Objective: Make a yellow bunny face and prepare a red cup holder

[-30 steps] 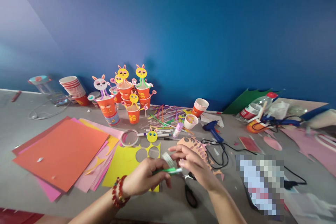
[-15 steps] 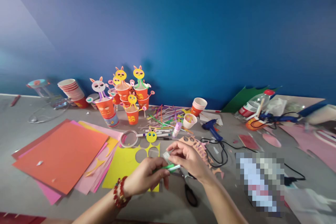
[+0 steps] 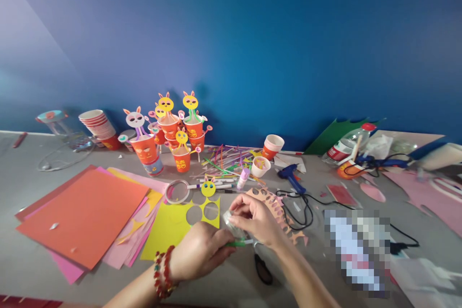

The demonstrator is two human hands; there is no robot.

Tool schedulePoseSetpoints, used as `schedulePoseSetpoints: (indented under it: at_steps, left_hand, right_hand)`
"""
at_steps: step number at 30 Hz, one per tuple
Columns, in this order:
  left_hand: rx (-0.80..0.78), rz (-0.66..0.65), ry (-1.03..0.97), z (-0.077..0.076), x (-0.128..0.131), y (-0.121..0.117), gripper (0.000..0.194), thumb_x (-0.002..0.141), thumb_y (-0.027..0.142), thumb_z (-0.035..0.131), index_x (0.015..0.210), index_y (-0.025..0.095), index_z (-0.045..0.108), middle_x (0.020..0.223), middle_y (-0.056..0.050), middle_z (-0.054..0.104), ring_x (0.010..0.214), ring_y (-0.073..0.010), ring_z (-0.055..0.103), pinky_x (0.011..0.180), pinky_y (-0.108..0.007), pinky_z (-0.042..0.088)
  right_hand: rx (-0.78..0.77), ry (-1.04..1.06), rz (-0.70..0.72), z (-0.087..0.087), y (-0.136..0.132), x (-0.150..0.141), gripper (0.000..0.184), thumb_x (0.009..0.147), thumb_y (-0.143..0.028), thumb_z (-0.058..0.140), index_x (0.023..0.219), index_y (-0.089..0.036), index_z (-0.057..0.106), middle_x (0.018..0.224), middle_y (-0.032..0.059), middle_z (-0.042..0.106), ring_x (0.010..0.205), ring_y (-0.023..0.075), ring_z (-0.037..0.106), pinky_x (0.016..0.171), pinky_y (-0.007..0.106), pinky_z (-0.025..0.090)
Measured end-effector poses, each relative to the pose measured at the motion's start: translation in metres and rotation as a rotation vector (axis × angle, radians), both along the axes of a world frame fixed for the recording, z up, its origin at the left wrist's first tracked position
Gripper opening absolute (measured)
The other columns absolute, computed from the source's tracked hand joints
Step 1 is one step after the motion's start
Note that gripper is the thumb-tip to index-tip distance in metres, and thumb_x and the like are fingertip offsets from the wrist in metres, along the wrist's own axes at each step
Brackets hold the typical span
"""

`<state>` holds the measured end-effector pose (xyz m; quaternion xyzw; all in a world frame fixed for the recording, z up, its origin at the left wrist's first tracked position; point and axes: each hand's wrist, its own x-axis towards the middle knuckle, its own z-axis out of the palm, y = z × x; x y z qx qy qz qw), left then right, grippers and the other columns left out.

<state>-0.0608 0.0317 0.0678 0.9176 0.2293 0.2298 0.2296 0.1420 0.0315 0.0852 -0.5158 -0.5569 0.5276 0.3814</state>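
Observation:
My left hand point(image 3: 207, 249), with a red bead bracelet on the wrist, is closed on thin green straws point(image 3: 237, 243) whose pale ends point right. My right hand point(image 3: 255, 219) is in a pinch, holding a clear, whitish object point(image 3: 228, 218) that looks like a small roll of tape; the fingers hide part of it. Something clear shows between that object and the straws. Below the hands lie black-handled scissors point(image 3: 263, 269), their blades partly covered. Yellow card point(image 3: 169, 231) with round holes lies beside my left hand, and a yellow rabbit face point(image 3: 208, 187) rests beyond it.
Stacked coloured paper point(image 3: 86, 216) covers the left. Red cups with rabbit figures point(image 3: 182, 160) stand behind, near a pile of coloured straws point(image 3: 231, 159). A blue glue gun point(image 3: 292, 178) with a looping black cord, a glue stick point(image 3: 243, 179) and a bottle point(image 3: 348, 144) are farther right.
My left hand has turned over, and the straws have dropped lower, a little away from the right hand. The clear object now shows more in the right fingers, which have hardly moved.

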Motion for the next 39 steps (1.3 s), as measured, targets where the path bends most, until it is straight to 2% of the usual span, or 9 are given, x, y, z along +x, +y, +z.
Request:
schedulePoseSetpoints:
  at_steps: [3, 7, 11, 14, 17, 21, 28, 33, 39]
  left_hand:
    - [0.112, -0.074, 0.077, 0.002, 0.003, -0.006, 0.019, 0.098, 0.027, 0.048, 0.096, 0.018, 0.065, 0.064, -0.005, 0.07, 0.052, -0.0167, 0.063, 0.049, -0.024, 0.036]
    - [0.09, -0.169, 0.071, 0.002, 0.006, -0.011, 0.018, 0.098, 0.024, 0.048, 0.108, 0.019, 0.063, 0.073, -0.006, 0.073, 0.058, -0.0171, 0.066, 0.052, -0.025, 0.038]
    - [0.043, -0.155, 0.049, -0.003, 0.005, -0.009, 0.024, 0.098, 0.024, 0.05, 0.119, 0.022, 0.059, 0.078, -0.005, 0.074, 0.062, -0.0178, 0.067, 0.055, -0.025, 0.038]
    - [-0.007, -0.1, 0.022, -0.004, 0.004, -0.008, 0.02, 0.098, 0.026, 0.05, 0.113, 0.021, 0.062, 0.075, -0.006, 0.073, 0.06, -0.0179, 0.066, 0.054, -0.025, 0.037]
    - [-0.092, -0.044, -0.033, -0.002, 0.004, -0.007, 0.018, 0.099, 0.027, 0.049, 0.104, 0.018, 0.064, 0.072, -0.006, 0.073, 0.059, -0.0172, 0.066, 0.055, -0.024, 0.039]
    - [-0.271, -0.031, -0.108, 0.002, 0.003, -0.006, 0.019, 0.099, 0.028, 0.05, 0.093, 0.018, 0.066, 0.069, -0.004, 0.073, 0.058, -0.0141, 0.066, 0.057, -0.02, 0.041]
    - [-0.547, 0.003, -0.106, 0.005, 0.004, 0.0, 0.03, 0.099, 0.031, 0.049, 0.081, 0.016, 0.069, 0.071, -0.004, 0.073, 0.057, -0.011, 0.06, 0.057, -0.018, 0.041]
    - [-0.737, 0.013, -0.118, 0.001, 0.005, 0.004, 0.035, 0.099, 0.039, 0.048, 0.08, 0.015, 0.065, 0.07, -0.004, 0.075, 0.043, -0.0059, 0.048, 0.046, -0.016, 0.035]
    - [-0.925, -0.013, -0.204, -0.003, 0.003, 0.006, 0.039, 0.097, 0.05, 0.049, 0.083, 0.015, 0.058, 0.071, -0.007, 0.075, 0.036, -0.0039, 0.042, 0.038, -0.014, 0.03]
  right_hand:
    - [0.036, -0.054, -0.048, -0.004, 0.001, 0.0, 0.015, 0.075, -0.022, 0.072, 0.085, -0.021, 0.061, 0.065, -0.0039, 0.066, 0.06, 0.0136, 0.059, 0.058, 0.022, 0.042]
    - [0.014, -0.048, -0.053, -0.005, 0.0, 0.001, 0.013, 0.078, -0.023, 0.071, 0.085, -0.022, 0.061, 0.058, -0.0061, 0.061, 0.053, 0.0124, 0.055, 0.053, 0.021, 0.037]
    - [-0.035, 0.061, -0.056, -0.002, 0.0, 0.001, 0.018, 0.08, -0.033, 0.073, 0.084, -0.021, 0.06, 0.058, -0.0063, 0.058, 0.049, 0.0101, 0.049, 0.048, 0.02, 0.033]
    - [-0.033, 0.103, -0.092, 0.001, 0.0, 0.0, 0.025, 0.081, -0.04, 0.073, 0.083, -0.02, 0.06, 0.057, -0.0063, 0.056, 0.048, 0.0089, 0.047, 0.047, 0.019, 0.034]
    - [-0.029, 0.139, -0.094, 0.002, 0.0, -0.001, 0.028, 0.078, -0.043, 0.076, 0.084, -0.019, 0.061, 0.062, -0.0046, 0.06, 0.053, 0.0099, 0.051, 0.05, 0.02, 0.039]
    - [-0.034, 0.142, -0.085, 0.002, 0.0, -0.002, 0.025, 0.075, -0.036, 0.078, 0.086, -0.019, 0.063, 0.07, -0.0023, 0.065, 0.059, 0.0116, 0.056, 0.054, 0.021, 0.042]
    - [0.059, 0.074, -0.097, -0.002, -0.001, -0.002, 0.018, 0.079, -0.032, 0.074, 0.087, -0.021, 0.063, 0.076, -0.0005, 0.067, 0.064, 0.0139, 0.06, 0.056, 0.023, 0.045]
    - [0.129, -0.033, -0.102, 0.001, -0.001, -0.003, 0.012, 0.082, -0.029, 0.073, 0.085, -0.021, 0.064, 0.076, 0.0, 0.069, 0.069, 0.0159, 0.063, 0.06, 0.024, 0.044]
    - [0.15, -0.047, -0.106, 0.002, 0.003, -0.004, 0.01, 0.083, -0.028, 0.071, 0.084, -0.021, 0.064, 0.077, -0.0001, 0.069, 0.07, 0.016, 0.063, 0.061, 0.025, 0.044]
